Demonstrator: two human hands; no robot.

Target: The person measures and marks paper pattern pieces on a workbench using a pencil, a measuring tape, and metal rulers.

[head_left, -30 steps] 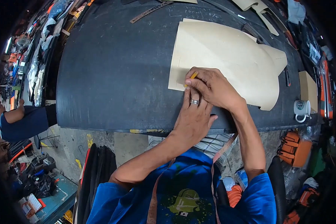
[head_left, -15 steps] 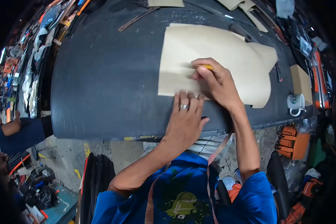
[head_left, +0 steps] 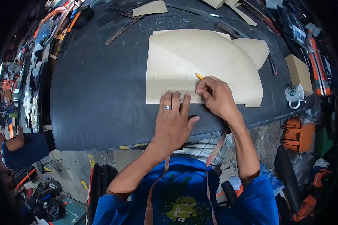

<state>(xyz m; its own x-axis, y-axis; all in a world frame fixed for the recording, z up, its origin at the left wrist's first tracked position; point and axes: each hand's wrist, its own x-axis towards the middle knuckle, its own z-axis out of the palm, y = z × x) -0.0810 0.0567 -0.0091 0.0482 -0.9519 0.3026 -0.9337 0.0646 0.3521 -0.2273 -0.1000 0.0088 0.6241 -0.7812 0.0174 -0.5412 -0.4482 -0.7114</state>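
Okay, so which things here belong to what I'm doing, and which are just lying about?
Seem in use:
- pale sheet, beneath both hands
- yellow pencil, in the right hand
- clear strip, under the left hand

Seem just lying about:
- white mug
- cardboard box
- brown ruler
- small white stick
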